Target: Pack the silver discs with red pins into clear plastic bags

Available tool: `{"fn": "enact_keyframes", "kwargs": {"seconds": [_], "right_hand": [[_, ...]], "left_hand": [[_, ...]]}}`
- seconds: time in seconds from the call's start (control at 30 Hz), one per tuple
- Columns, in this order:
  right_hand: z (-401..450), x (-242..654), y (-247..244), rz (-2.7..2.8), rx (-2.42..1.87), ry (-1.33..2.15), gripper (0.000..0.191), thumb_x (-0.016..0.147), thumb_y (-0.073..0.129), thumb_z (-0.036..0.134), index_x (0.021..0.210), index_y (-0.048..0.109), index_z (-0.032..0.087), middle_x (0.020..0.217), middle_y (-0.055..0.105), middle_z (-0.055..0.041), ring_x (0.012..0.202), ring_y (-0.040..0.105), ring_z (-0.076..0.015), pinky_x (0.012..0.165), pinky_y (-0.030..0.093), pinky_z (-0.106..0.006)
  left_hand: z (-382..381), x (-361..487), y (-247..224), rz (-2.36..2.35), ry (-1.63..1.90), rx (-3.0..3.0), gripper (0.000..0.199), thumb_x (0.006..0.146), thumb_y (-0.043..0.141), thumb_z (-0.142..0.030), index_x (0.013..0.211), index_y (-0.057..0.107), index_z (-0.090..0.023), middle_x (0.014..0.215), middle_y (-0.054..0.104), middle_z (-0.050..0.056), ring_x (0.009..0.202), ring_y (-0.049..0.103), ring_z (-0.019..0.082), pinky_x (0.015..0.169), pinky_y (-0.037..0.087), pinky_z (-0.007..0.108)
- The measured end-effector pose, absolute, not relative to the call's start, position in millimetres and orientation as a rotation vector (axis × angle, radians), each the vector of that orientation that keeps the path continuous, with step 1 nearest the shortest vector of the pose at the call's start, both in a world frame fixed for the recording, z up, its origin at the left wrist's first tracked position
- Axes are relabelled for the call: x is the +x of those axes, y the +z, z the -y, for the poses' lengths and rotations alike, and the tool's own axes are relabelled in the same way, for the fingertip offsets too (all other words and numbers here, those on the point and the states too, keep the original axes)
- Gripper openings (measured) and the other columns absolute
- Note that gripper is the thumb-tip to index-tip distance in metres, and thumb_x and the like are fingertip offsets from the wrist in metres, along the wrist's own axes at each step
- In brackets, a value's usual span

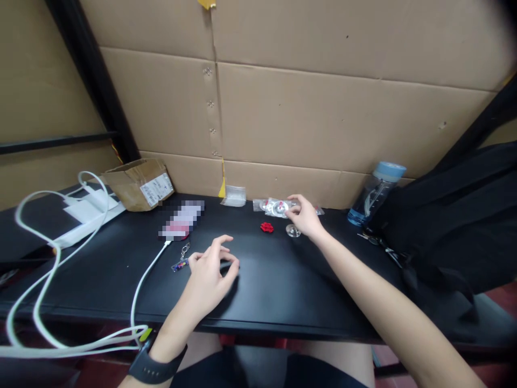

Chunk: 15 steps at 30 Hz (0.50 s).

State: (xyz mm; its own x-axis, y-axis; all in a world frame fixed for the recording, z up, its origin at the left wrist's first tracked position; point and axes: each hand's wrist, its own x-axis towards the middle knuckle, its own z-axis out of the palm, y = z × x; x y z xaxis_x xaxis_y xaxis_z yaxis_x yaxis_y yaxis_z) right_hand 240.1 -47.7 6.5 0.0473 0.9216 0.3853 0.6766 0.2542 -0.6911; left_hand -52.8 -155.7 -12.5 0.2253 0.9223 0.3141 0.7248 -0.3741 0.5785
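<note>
My right hand [306, 218] reaches to the back of the black table. Its thumb and fingers are curled at the right end of a clear plastic packet [277, 208] with a round, pale item inside and red marks. Just below this hand lies a small clear round disc [293, 231]. To its left is a small red bumpy piece [266, 227]. My left hand [212, 272] hovers over the front of the table, fingers bent and apart, holding nothing. Beside its knuckles lies a keychain [180, 264] with a metal clasp and a colourful tag.
A blurred-out phone [181, 220] is plugged into a white cable [143, 280]. An open cardboard box [139, 183] and white power strip [86, 223] stand left. A small clear wrapper [234, 196] lies by the cardboard wall. A blue-capped bottle [375, 191], keys [369, 238] and black bag [452, 226] are right.
</note>
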Motion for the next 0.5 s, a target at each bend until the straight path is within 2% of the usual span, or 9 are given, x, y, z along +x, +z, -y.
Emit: {"fn": "enact_keyframes", "kwargs": {"seconds": [0.1, 0.3, 0.5], "right_hand": [[8, 249, 12, 1.600, -1.667, 0.309, 0.044, 0.079, 0.063, 0.015, 0.121, 0.057, 0.025, 0.082, 0.075, 0.0000, 0.082, 0.069, -0.0200, 0.083, 0.049, -0.033], [-35, 237, 9, 1.707, -1.832, 0.194, 0.039, 0.079, 0.063, 0.011, 0.116, 0.059, 0.022, 0.090, 0.076, -0.0056, 0.092, 0.068, -0.0240, 0.085, 0.043, -0.034], [-30, 233, -3, 1.887, -1.875, -0.070, 0.031, 0.085, 0.067, 0.026, 0.114, 0.060, 0.021, 0.099, 0.072, -0.0088, 0.099, 0.064, -0.0272, 0.087, 0.038, -0.036]], "left_hand": [[156, -53, -13, -1.541, 0.886, 2.207, 0.038, 0.092, 0.050, -0.033, 0.128, 0.040, -0.028, 0.095, 0.078, 0.002, 0.118, 0.064, 0.027, 0.098, 0.027, 0.046], [159, -56, -14, -1.519, 0.866, 2.231, 0.038, 0.091, 0.051, -0.032, 0.128, 0.043, -0.029, 0.102, 0.075, 0.002, 0.109, 0.066, 0.025, 0.097, 0.030, 0.044], [158, -59, -19, -1.514, 0.855, 2.250, 0.036, 0.094, 0.051, -0.032, 0.130, 0.045, -0.030, 0.105, 0.073, 0.001, 0.103, 0.065, 0.024, 0.097, 0.030, 0.045]]}}
